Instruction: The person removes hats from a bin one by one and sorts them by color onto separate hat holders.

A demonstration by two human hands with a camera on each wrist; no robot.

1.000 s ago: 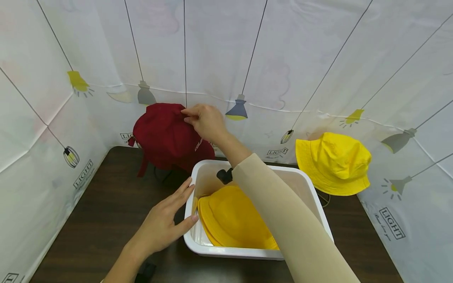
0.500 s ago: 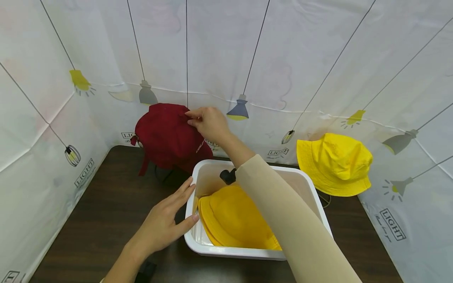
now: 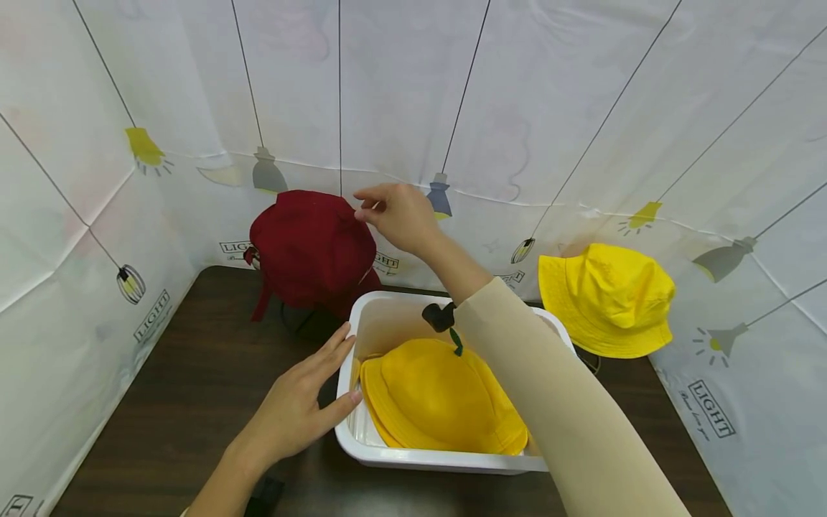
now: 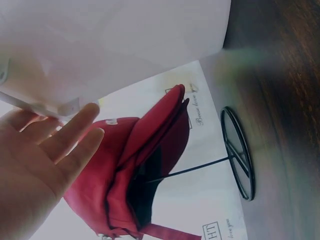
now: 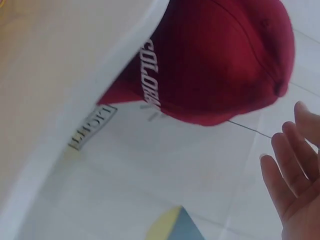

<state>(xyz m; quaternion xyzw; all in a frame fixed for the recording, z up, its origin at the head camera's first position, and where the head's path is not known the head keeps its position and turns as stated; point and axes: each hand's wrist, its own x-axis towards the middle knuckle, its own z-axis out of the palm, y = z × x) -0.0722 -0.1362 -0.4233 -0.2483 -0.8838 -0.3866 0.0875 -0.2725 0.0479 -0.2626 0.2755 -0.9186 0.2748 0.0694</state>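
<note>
Dark red baseball caps (image 3: 310, 248), two brims one over the other in the left wrist view, hang at the back left on a black wire stand (image 4: 240, 155). My right hand (image 3: 403, 215) is just right of the top cap's crown, fingers loosely bent. A gap shows between its fingertips and the cap in the right wrist view. My left hand (image 3: 293, 406) rests with extended fingers against the left rim of a white plastic bin (image 3: 446, 461). Inside the bin lie yellow bucket hats (image 3: 439, 395), one with a green leaf-like tab on top.
Another yellow bucket hat (image 3: 607, 298) sits on a stand at the back right. A white printed curtain (image 3: 484, 93) closes off the back and sides of the dark wooden table (image 3: 161, 402). My right forearm crosses over the bin.
My right hand has let go of the red cap's crown and drawn slightly right. The cap has shifted a little right, its lettering now out of the head view. The left hand stays put.
</note>
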